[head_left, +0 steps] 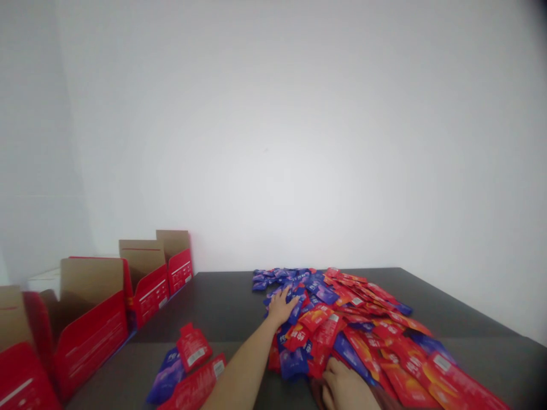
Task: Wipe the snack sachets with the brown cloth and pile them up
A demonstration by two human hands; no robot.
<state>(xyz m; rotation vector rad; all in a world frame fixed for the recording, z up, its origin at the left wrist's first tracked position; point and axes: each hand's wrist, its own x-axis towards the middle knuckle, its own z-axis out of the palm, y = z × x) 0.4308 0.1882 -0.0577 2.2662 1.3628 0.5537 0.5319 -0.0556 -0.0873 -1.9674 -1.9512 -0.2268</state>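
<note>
A large heap of red and purple-blue packets (329, 322) lies on the dark table. My left hand (282, 307) rests on the purple-blue packets at the heap's left side, with its fingers spread. Near the front edge of the heap is my right hand (342, 384), its fingers curled down beside red packets; what they hold, if anything, is hidden. Two red packets (194, 347) and a purple-blue one (167, 376) lie apart at the front left, beside my left forearm.
Open red cardboard boxes (92, 341) with brown insides stand in a row along the left side of the dark table (222, 310). A plain white wall (273, 142) rises behind the table.
</note>
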